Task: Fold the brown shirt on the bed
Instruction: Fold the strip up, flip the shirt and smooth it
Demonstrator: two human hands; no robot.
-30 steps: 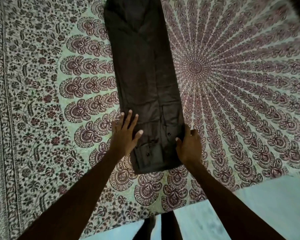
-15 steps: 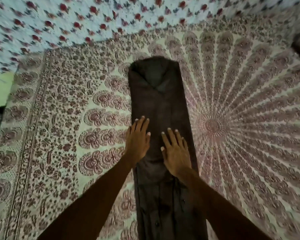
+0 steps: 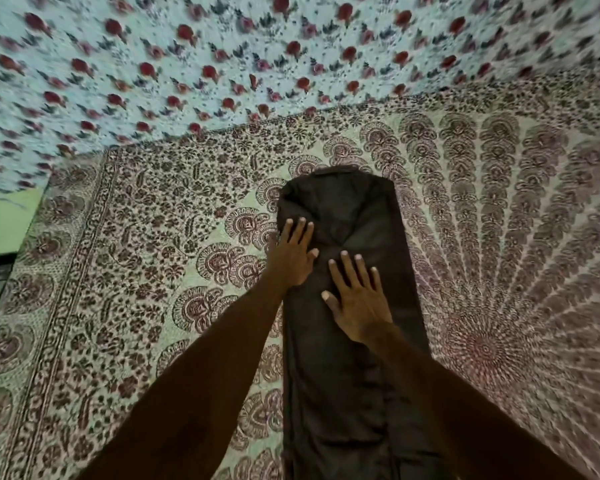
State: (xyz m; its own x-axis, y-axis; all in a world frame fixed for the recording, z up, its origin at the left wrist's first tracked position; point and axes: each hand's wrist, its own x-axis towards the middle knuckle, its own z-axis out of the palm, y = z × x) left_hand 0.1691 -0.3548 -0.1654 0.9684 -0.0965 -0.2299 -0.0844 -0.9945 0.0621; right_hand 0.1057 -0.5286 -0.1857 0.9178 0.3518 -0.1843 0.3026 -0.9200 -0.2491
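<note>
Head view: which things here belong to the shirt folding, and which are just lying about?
In the job: brown shirt, folded into a long strip; left hand and right hand, both flat on it.
Just there: patterned bedspread under the shirt; flowered sheet beyond it.

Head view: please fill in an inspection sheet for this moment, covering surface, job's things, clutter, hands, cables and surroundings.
Surface: bed under a patterned spread; a floral sheet lies beyond its far edge.
Job's things: shirt, brown, folded into a long narrow strip, lying flat on the spread with its collar end away from the person.
Clutter: nothing seen.
Hands: left hand flat with straight fingers, over the shirt's left edge near the collar; right hand flat on the shirt, slightly nearer the person. Neither grips the cloth.
Cables: nothing seen.
Surroundings: green area at the left edge; cannot tell whether it is wall or floor.
</note>
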